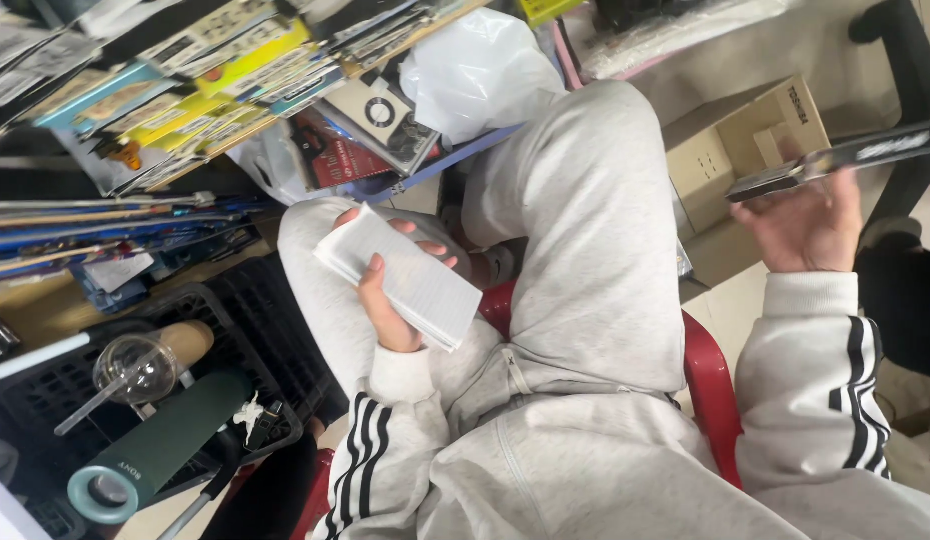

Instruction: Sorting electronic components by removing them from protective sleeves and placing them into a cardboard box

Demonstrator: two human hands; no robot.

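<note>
**Stack of white cards in one hand, dark packet in the other**

The left hand [385,300] is closed around a stack of white cards [405,280], thumb across the top face, fingers curled under the far edge, resting over the grey-trousered knee [575,230]. The stack looks light but loose; it would likely fan or slip unless pinched across its long edges. The right hand [805,225] is raised beside a cardboard box [730,150], fingers up against a flat dark glossy packet [845,160], thin, stiff and probably slippery. A red chair [710,385] shows beneath.
</note>
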